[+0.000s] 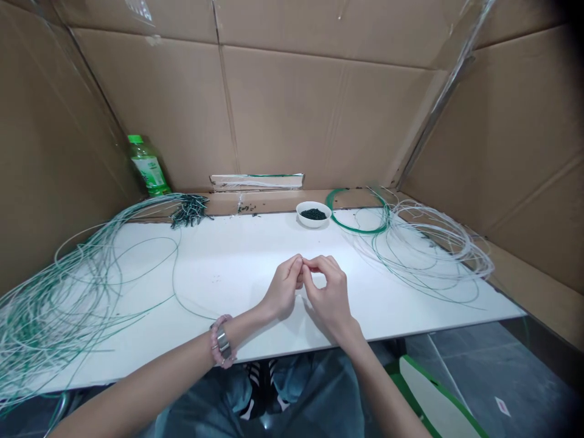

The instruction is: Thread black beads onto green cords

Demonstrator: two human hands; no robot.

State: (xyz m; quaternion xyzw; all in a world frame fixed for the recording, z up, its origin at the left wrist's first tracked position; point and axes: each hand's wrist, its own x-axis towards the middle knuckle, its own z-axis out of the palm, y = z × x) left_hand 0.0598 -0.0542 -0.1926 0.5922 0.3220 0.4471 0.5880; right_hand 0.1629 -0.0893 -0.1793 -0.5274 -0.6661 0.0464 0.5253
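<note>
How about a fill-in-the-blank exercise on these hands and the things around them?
The hand with the beaded bracelet is the person's ____ one.
It meets the other hand at the ____.
The plastic bottle has a ____ cap.
The panels standing behind the white table are made of ____.

Missing words: left; fingertips; green; cardboard.
</note>
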